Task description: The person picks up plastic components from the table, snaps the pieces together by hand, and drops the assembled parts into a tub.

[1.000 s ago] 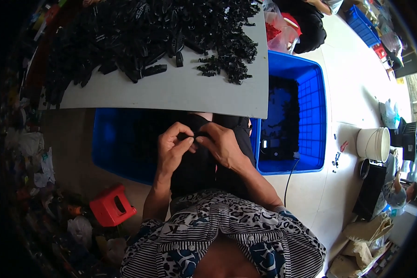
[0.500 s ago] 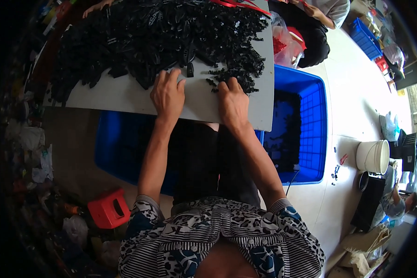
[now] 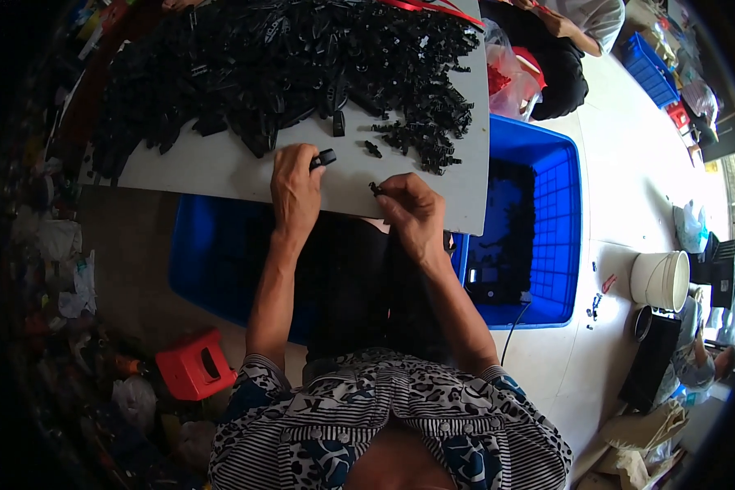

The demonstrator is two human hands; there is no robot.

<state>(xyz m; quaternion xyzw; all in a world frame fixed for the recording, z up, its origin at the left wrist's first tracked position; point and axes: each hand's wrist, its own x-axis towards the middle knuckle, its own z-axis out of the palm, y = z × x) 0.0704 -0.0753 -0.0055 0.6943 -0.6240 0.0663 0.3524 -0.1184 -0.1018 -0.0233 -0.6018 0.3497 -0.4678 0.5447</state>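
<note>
Off the pile now, both hands [image 3: 296,192] back, parts [image 3: 325,157] pinched.

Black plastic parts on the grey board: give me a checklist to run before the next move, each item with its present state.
1. Left hand has a part: ok, a small black piece sits at its fingers.
2. Right hand has a part: ok, a tiny black piece is pinched at its fingertips.
3. Two pieces brought together: not ok, they are apart.
4. Supply within reach: ok, the black pile lies just beyond both hands.
5. Blue crate has room: ok.
6. Piece orientation: cannot tell.
</note>
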